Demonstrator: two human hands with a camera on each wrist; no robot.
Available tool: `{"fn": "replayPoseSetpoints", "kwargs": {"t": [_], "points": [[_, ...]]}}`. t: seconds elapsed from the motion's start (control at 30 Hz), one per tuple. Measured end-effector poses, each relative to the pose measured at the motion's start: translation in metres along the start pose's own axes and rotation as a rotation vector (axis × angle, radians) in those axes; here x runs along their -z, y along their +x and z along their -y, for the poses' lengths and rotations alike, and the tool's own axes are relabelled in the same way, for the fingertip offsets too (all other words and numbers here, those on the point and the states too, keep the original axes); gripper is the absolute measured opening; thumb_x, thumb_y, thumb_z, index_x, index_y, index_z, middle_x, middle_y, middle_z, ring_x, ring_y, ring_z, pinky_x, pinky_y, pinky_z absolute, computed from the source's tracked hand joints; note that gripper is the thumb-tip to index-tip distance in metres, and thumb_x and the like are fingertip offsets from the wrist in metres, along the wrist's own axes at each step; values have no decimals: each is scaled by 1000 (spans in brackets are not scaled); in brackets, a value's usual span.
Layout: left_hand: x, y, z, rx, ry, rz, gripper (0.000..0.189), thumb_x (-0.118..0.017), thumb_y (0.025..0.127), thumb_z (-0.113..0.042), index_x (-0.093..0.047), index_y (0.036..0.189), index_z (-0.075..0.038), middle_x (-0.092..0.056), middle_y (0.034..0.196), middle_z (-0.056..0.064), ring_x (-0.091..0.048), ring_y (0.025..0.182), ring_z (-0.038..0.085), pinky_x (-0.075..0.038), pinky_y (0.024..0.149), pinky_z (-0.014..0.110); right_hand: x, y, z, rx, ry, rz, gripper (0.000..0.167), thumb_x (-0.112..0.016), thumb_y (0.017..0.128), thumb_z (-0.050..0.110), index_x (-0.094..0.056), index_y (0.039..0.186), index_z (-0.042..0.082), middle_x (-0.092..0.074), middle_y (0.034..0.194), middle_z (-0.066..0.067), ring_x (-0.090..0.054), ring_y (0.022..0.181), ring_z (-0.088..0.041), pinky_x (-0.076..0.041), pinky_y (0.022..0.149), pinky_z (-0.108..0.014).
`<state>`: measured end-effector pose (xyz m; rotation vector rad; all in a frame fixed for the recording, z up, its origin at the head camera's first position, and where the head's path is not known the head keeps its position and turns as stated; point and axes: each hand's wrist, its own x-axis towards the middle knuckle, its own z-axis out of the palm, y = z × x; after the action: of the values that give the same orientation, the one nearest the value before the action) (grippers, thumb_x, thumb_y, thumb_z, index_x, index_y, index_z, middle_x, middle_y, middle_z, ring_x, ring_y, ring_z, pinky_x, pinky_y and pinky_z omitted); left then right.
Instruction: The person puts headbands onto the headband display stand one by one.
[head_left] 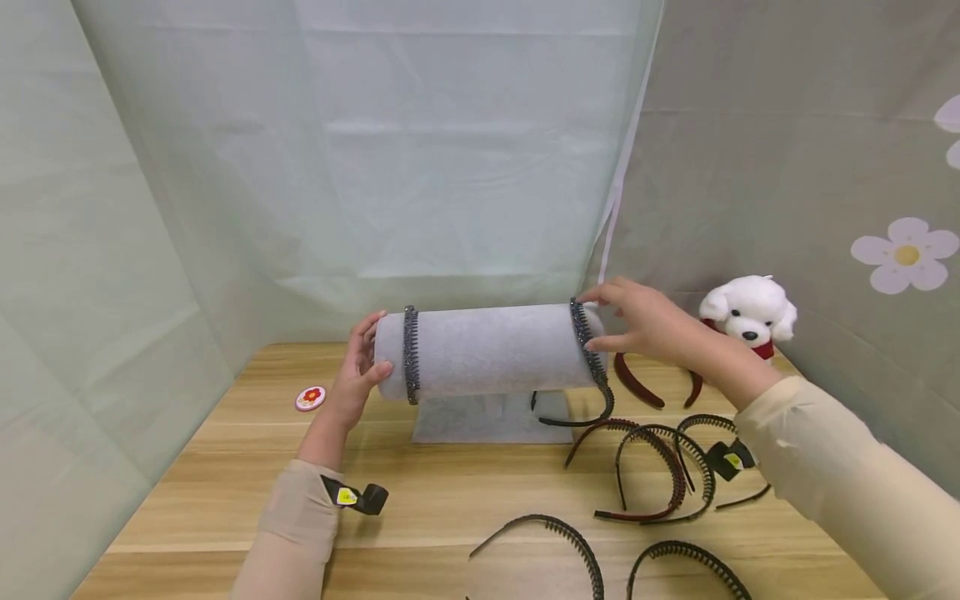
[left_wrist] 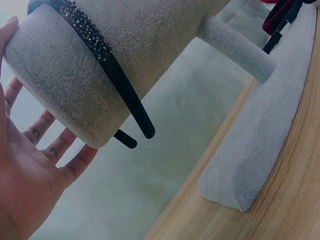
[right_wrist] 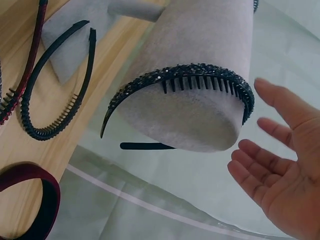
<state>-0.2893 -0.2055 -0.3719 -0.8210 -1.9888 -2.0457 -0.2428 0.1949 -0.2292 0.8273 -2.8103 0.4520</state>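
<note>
A grey plush headband stand (head_left: pixel 495 350) with a horizontal roll stands on the table. My left hand (head_left: pixel 348 379) grips the roll's left end, thumb in front and fingers behind. Near that end a dark glittery headband (head_left: pixel 411 354) sits over the roll, its two black tips (left_wrist: pixel 145 127) hanging below in the left wrist view. A second sparkly headband (right_wrist: pixel 200 70) with comb teeth spans the roll's right end. My right hand (head_left: pixel 648 321) is beside it, thumb and fingers spread; the right wrist view shows the fingers apart from the band.
Several toothed headbands, including a dark red one (head_left: pixel 671 458), stand on the wooden table (head_left: pixel 420 517) at right and in front. A black headband (right_wrist: pixel 30 110) stands by the base. Behind are a smooth dark red headband (head_left: pixel 637 385) and a white plush dog (head_left: pixel 750 308). A flower badge (head_left: pixel 310 398) lies left.
</note>
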Motion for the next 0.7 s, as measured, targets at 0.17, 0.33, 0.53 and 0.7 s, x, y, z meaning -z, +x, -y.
{"fn": "replayPoseSetpoints", "kwargs": {"t": [0.17, 0.33, 0.53, 0.7], "points": [[0, 0, 0, 1, 7, 5, 67, -62, 91, -19, -26, 148, -27, -38, 139, -6, -45, 117, 11, -45, 88, 23, -5, -2, -2, 65, -23, 34, 67, -81, 76, 22, -51, 134, 8, -48, 137, -21, -45, 128, -41, -37, 104, -56], [-1, 0, 0, 2, 6, 6, 67, -62, 91, -20, -26, 148, -27, -38, 140, -6, -45, 117, 11, -45, 88, 23, -10, -3, -3, 87, -47, 73, 75, -83, 73, 23, -48, 138, 9, -45, 142, -20, -40, 132, -41, -35, 107, -57], [-1, 0, -1, 10, 9, 5, 67, -60, 91, -18, -26, 148, -27, -37, 140, -6, -44, 118, 11, -45, 89, 23, -14, -2, -4, 90, -85, 68, 76, -85, 72, 24, -48, 137, 11, -46, 142, -18, -42, 130, -39, -38, 104, -55], [-1, 0, -1, 14, 8, 5, 67, -60, 91, -18, -26, 148, -27, -37, 140, -6, -45, 118, 11, -45, 88, 23, -15, 0, -3, 88, -91, 46, 74, -86, 70, 26, -50, 134, 11, -52, 135, -17, -50, 123, -37, -42, 99, -53]]}}
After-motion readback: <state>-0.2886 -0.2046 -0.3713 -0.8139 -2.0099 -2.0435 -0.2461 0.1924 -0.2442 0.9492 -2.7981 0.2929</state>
